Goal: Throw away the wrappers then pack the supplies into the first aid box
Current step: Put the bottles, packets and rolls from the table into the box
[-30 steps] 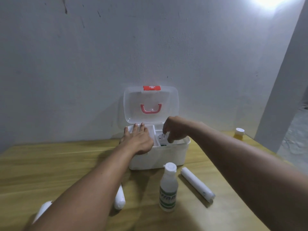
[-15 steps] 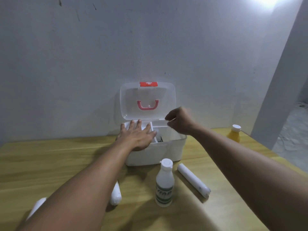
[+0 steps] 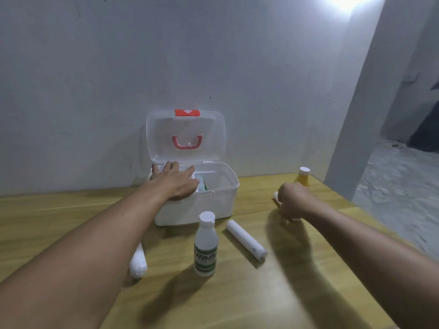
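a pale grey wall backs a yellowish wooden table. the white plastic first aid box, clear lid raised, stands at the far centre. the left hand lies flat, fingers spread, on its left rim. the right hand curls around a small white object right of the box, grip unclear. a white-capped clear bottle and a white gauze roll lie nearer.
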